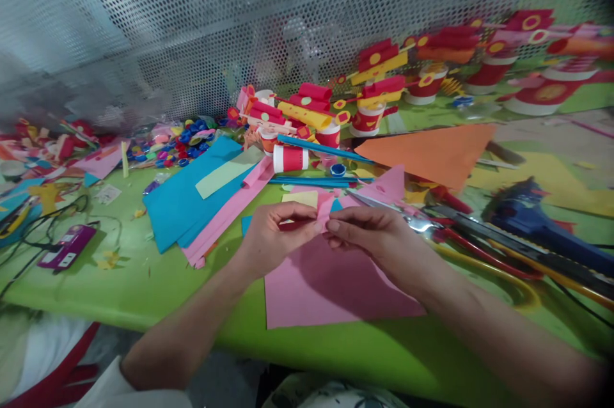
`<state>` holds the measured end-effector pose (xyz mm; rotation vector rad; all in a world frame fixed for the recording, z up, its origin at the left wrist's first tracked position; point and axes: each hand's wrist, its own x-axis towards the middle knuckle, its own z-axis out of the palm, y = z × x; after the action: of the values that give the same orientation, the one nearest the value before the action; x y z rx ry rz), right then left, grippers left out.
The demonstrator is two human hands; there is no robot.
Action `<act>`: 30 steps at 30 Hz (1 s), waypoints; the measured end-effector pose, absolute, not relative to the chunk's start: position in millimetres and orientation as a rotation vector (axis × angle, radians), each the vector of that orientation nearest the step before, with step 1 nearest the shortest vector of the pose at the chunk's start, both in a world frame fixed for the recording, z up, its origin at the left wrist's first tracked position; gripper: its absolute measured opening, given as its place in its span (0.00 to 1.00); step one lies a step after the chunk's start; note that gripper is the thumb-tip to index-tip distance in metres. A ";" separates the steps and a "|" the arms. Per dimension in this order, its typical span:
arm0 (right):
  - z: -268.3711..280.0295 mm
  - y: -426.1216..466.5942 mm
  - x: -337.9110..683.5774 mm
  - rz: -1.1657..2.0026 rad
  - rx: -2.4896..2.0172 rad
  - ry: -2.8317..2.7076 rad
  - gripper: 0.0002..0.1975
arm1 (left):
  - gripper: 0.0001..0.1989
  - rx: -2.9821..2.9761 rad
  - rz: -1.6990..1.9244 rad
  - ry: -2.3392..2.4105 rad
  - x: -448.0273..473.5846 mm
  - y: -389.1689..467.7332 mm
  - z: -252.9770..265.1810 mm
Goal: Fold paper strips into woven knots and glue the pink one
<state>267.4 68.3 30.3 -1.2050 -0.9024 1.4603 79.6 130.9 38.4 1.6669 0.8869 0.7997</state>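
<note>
Pink paper strip (325, 206) in pinch of L fingers (298, 210) & R fingers (354, 233), lower pt. hidden behind 'em.

The pink strip (325, 206), pink sheet (330, 290) and orange sheet (432, 155) look like matt paper — the green tabletop (125, 296) smooth, faintly glossy; the scissors (422, 224) show shiny metal — the blue tool (520, 211) looks plastic.

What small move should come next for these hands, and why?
Probably folding or rolling the pink strip with the fingertips: the left hand and right hand meet at it, above the pink sheet, while the red scissors lie unheld.
</note>
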 end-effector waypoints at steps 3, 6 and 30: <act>28.6 68.0 267.9 1.469 -1.178 -0.886 0.13 | 0.08 1.674 0.829 0.872 79.1 129.5 37.3; 28.4 68.5 268.2 1.478 -1.179 -0.881 0.11 | 0.08 1.713 0.823 0.829 78.8 128.1 38.7; 31.4 66.7 264.4 1.301 -1.273 -1.077 0.08 | 0.05 1.785 0.741 0.775 77.5 126.4 52.0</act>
<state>264.4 66.7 31.4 -1.2726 -1.0772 1.3010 77.5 126.4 52.0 1.7847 0.7748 0.7414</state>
